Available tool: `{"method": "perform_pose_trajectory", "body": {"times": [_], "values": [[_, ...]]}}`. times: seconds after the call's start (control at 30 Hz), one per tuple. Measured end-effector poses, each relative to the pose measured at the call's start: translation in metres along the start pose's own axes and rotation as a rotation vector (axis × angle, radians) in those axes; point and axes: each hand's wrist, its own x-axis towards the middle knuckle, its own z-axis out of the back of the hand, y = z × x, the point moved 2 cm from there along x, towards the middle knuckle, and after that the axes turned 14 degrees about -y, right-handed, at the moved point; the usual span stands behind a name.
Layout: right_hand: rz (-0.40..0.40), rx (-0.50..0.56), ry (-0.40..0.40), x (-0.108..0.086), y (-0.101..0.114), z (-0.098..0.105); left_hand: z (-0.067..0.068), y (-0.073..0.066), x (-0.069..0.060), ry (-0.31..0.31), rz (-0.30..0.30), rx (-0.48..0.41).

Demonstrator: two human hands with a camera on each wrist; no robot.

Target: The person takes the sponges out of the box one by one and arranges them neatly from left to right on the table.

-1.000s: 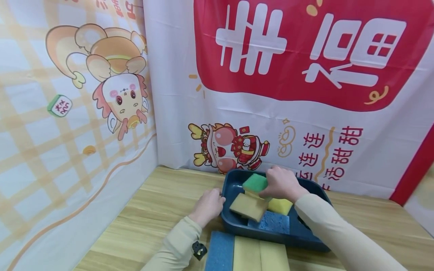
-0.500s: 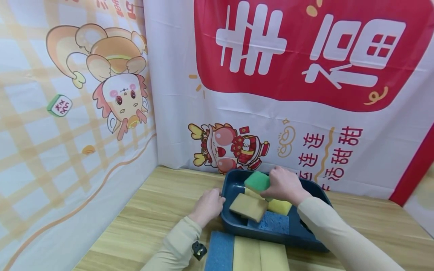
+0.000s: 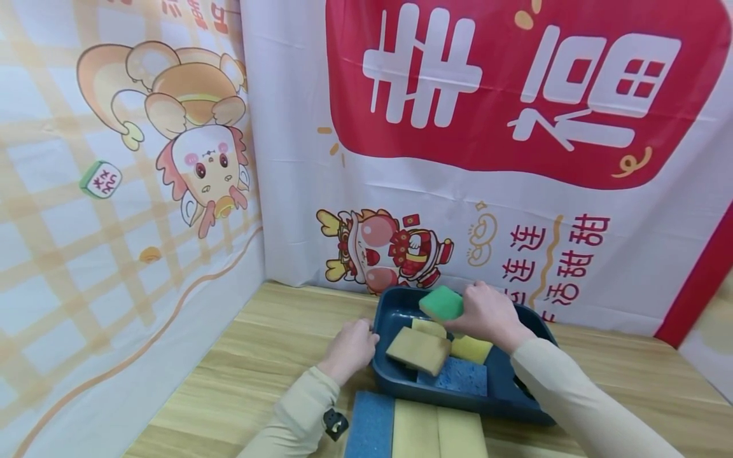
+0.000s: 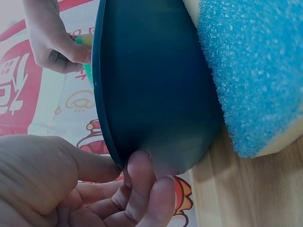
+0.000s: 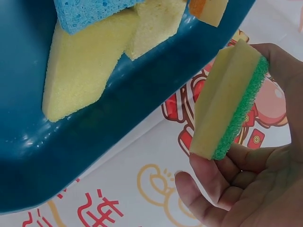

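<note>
My right hand (image 3: 489, 315) grips a yellow sponge with a green scouring side (image 3: 442, 304) above the back of a dark blue tub (image 3: 429, 392). Its thumb and fingertips hold opposite ends of the sponge (image 5: 229, 101) in the right wrist view. At the tub's left end, my left hand (image 3: 350, 346) pinches the rim between thumb and fingers (image 4: 140, 172). Inside the tub lie a tan sponge (image 3: 419, 350), a blue sponge (image 3: 460, 376) and a yellow sponge (image 3: 472, 348), with another pale yellow one (image 3: 428, 327) partly hidden behind the tan one.
In front of the tub, a blue-topped sponge (image 3: 371, 426) and two pale yellow sponges (image 3: 417, 429) lie side by side on the wooden table (image 3: 229, 381). A printed cloth (image 3: 292, 191) hangs right behind the tub, and another (image 3: 114, 318) borders the table's left side.
My right hand has shifted slightly to the right with the green and yellow sponge, uncovering more of the pale yellow sponge below. My left hand keeps its place on the rim.
</note>
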Motion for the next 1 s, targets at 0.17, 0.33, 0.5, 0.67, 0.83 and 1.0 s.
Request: {"method": "perform_pose_trajectory", "body": {"times": [0.17, 0.33, 0.5, 0.67, 0.83, 1.0], "values": [[-0.003, 0.006, -0.021, -0.006, -0.002, 0.004, 0.000, 0.000, 0.000, -0.007, -0.015, 0.006], [-0.016, 0.005, -0.046, -0.011, -0.002, 0.009, 0.000, -0.001, 0.000, -0.020, -0.038, 0.024], [-0.022, 0.004, -0.076, -0.016, -0.002, 0.012, 0.000, -0.001, 0.000, -0.049, -0.089, 0.049], [-0.026, 0.009, -0.095, -0.020, -0.004, 0.014, 0.000, -0.001, 0.000, -0.046, -0.084, 0.049], [-0.038, 0.006, -0.106, -0.024, -0.005, 0.015, 0.000, 0.000, 0.000, -0.034, -0.070, 0.043], [-0.054, 0.009, -0.104, -0.028, -0.005, 0.017, 0.000, 0.000, 0.000, -0.039, -0.081, 0.056]]}}
